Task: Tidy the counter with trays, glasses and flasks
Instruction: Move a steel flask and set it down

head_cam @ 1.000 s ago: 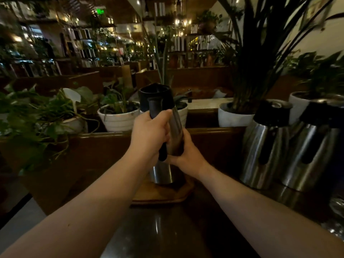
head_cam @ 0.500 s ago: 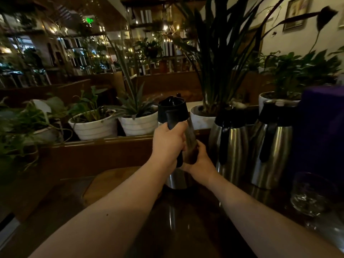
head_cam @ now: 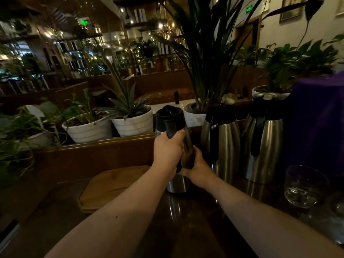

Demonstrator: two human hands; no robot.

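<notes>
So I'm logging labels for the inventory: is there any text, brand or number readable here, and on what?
None can be read.
Green lit sign up at the left: glows, symbols too blurred.
Green sign above the doorway: too small.
Held flask and the two flasks beside it: no visible marking.

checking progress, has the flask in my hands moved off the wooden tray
Yes. The held flask went right, off the wooden tray onto the dark counter, beside the two standing flasks.
</notes>
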